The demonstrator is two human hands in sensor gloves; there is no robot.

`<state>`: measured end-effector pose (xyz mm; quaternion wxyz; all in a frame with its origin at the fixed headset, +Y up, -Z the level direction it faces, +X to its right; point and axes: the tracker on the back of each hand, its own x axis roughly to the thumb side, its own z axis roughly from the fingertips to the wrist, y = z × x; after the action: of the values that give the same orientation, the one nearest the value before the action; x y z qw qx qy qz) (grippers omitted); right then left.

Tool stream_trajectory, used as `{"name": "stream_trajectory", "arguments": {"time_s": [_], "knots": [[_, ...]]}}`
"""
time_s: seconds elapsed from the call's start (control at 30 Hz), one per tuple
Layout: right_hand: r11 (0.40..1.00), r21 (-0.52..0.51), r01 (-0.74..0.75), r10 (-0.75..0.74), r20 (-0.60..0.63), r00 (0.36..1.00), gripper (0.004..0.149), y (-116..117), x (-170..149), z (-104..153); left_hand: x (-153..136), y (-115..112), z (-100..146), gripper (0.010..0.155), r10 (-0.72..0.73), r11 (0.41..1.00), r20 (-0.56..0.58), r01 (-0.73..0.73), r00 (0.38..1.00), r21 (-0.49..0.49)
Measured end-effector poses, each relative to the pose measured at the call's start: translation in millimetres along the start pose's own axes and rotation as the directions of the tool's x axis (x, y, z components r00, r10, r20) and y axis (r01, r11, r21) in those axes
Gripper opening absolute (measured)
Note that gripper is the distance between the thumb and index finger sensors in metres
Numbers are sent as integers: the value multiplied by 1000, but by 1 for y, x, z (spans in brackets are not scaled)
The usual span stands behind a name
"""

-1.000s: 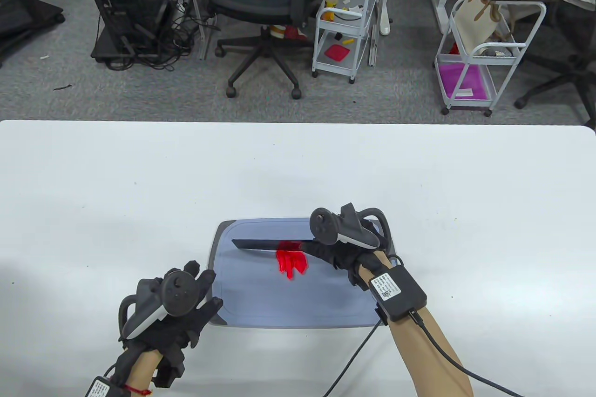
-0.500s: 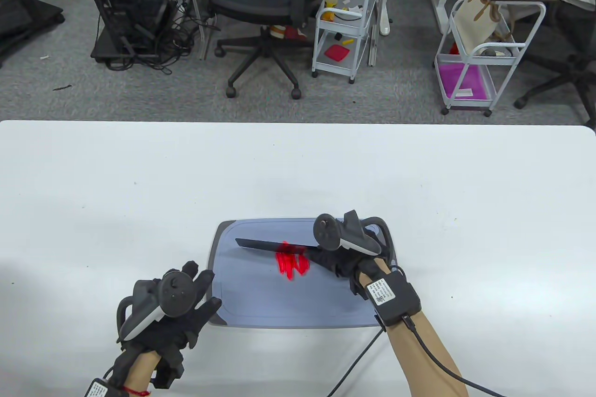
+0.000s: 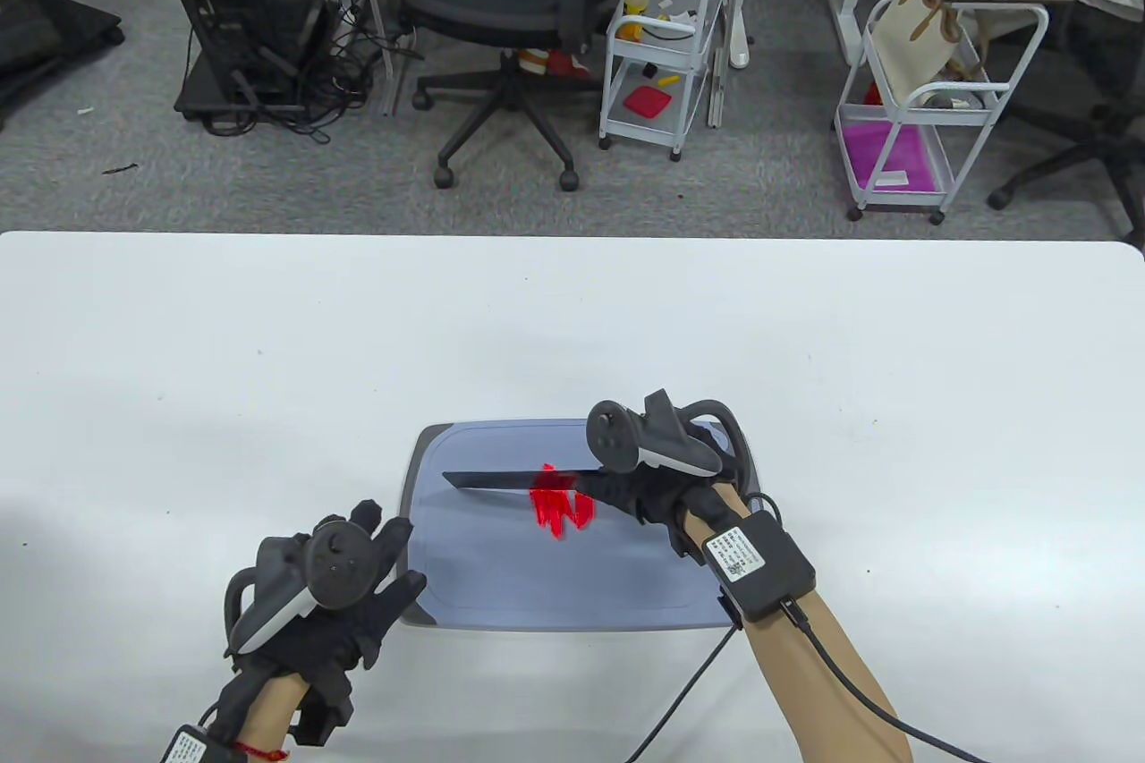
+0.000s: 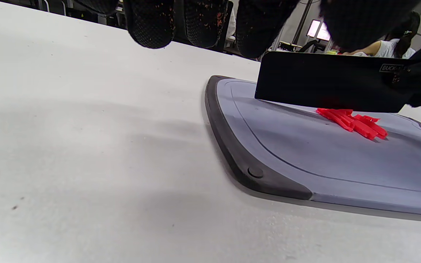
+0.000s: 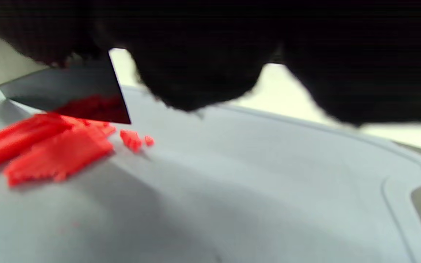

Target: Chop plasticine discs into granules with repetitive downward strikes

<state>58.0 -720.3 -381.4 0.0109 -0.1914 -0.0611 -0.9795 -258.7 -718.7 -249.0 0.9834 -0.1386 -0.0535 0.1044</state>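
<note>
The right hand [image 3: 666, 490] grips a black knife [image 3: 514, 479], fingers closed round its handle; the blade hangs just above the red plasticine [image 3: 561, 508], which lies in cut strips mid-board [image 3: 555, 593]. The left hand [image 3: 344, 611] rests on the surface [image 3: 224, 405] with fingers [image 4: 148, 25] spread, touching the board's near-left corner.

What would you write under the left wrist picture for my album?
A black knife held just above red plasticine strips on a grey cutting board, gloved fingertips hanging above the white table.
</note>
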Motion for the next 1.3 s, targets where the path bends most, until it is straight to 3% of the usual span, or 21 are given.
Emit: {"name": "stream_trajectory", "arguments": {"time_s": [0.2,0.4,0.53,0.73,0.83,0.93,1.07,1.13,1.2,1.23,1.3], "knots": [[983,-71,172,-170,28,985,66,30,-12,-2,2,-2,-2,72,6,1000,5,-6,1000,-18],[997,2,81,-81,10,997,64,22,-13,0,-3,0,0,72,15,1000,-3,-15,1000,-3],[992,51,115,-114,-27,993,65,15,-24,1,-4,3,2,72,31,999,-1,-31,1000,15],[988,-42,150,-150,16,989,67,-4,-23,7,-1,-1,0,72,6,1000,0,-6,1000,-7],[993,-16,117,-117,23,993,68,-6,-14,8,-3,3,2,72,43,999,11,-43,999,19],[999,21,50,-50,14,999,68,-1,-7,7,-5,4,3,72,50,998,10,-50,999,30],[1000,-27,-2,3,33,999,64,7,-3,6,-5,5,3,72,45,999,2,-45,999,12],[999,10,32,-32,20,999,64,15,-3,7,-6,7,3,72,86,996,10,-87,996,25],[997,-26,77,-77,17,997,63,27,-9,7,-6,9,3,72,100,995,15,-100,995,22],[984,-32,174,-174,-4,985,64,32,-18,10,-6,9,3,72,98,995,19,-98,995,29],[986,-54,157,-156,19,988,64,32,-14,11,-5,8,3,72,81,996,18,-81,997,22]]}}
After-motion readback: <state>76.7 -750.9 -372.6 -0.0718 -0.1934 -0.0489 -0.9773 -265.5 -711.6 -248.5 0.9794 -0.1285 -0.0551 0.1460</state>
